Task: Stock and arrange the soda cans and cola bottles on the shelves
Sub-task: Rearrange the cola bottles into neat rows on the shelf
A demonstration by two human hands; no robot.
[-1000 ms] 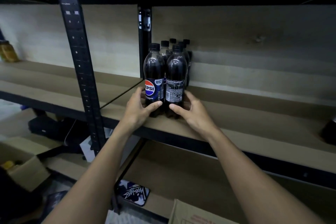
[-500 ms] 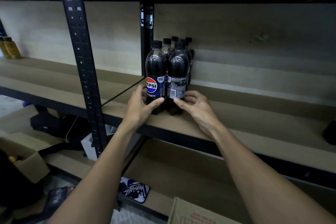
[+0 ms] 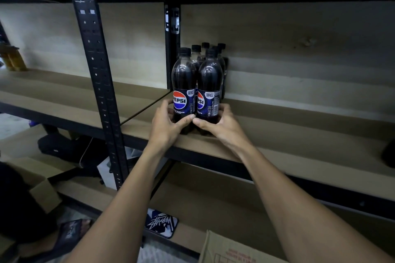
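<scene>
Two cola bottles stand upright, side by side and touching, near the front edge of the shelf (image 3: 299,134), just above the middle of the view. The left hand (image 3: 165,124) grips the left front bottle (image 3: 183,83) low down: its thumb lies across the front below the label, and its fingers (image 3: 164,105) curl round the side at 9 o'clock of the bottle. The right hand (image 3: 222,126) grips the right front bottle (image 3: 209,83) in mirror fashion, thumb across the front near the base, fingers (image 3: 224,109) wrapped round the label edge at 3 o'clock. So both sets of fingers are closed on a bottle, and the two thumb tips meet or all but meet where the bottles touch.

The left bottle's red, white and blue logo faces forward. The right bottle's logo is turned a little toward 9 o'clock.

More black-capped bottles (image 3: 196,53) stand in rows behind the front pair, toward 12 o'clock, back to the rear board.

A black punched upright (image 3: 94,70) rises at 10 o'clock of the hands. Amber bottles (image 3: 12,60) sit blurred on the shelf at far 9 o'clock. At 6 o'clock, low in the view, is a cardboard box (image 3: 224,250), and at 7 o'clock lies a mat with a scrawled logo (image 3: 161,222).
</scene>
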